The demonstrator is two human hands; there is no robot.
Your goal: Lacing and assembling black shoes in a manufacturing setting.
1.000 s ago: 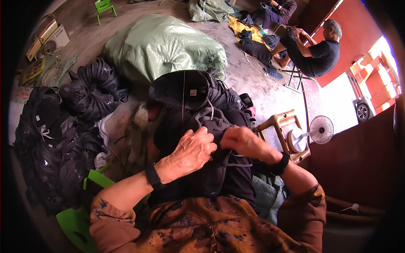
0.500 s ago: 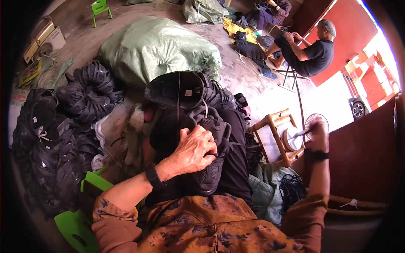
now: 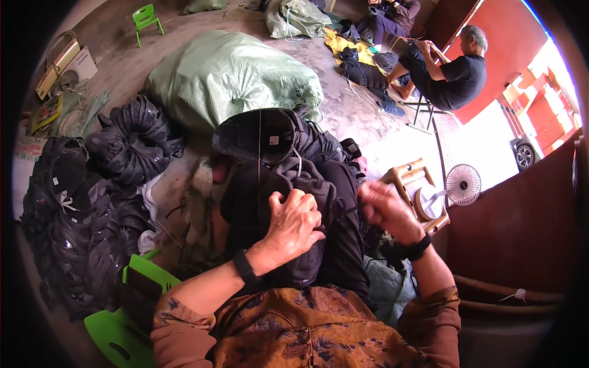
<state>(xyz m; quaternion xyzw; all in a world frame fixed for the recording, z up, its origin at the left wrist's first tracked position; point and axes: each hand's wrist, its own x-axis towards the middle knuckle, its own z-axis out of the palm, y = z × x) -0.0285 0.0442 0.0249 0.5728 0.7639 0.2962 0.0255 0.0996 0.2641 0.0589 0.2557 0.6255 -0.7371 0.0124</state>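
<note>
A black shoe upper (image 3: 306, 265) with mesh at the toe lies lengthwise on my lap, its toe toward me. My left hand (image 3: 293, 228) is closed over its middle, fingers curled and pressing on it. My right hand (image 3: 392, 211) is raised just right of the shoe upper, its fingers curled together; anything they hold is too small to make out. Beyond the upper, a stack of dark shoe uppers (image 3: 253, 136) rests at my knees, with a thin line running upright in front of it.
Several bundles of black uppers (image 3: 134, 138) lie left, near a green chair (image 3: 119, 334). A big pale green sack (image 3: 227, 76) sits ahead. On the right, a bamboo stool (image 3: 400, 178) bears a small white fan (image 3: 463, 184). A seated person (image 3: 457, 76) works at the far right.
My right hand has swung in from the far right beside the fan to close by the shoe upper. My left hand stays on the upper, shifted slightly.
</note>
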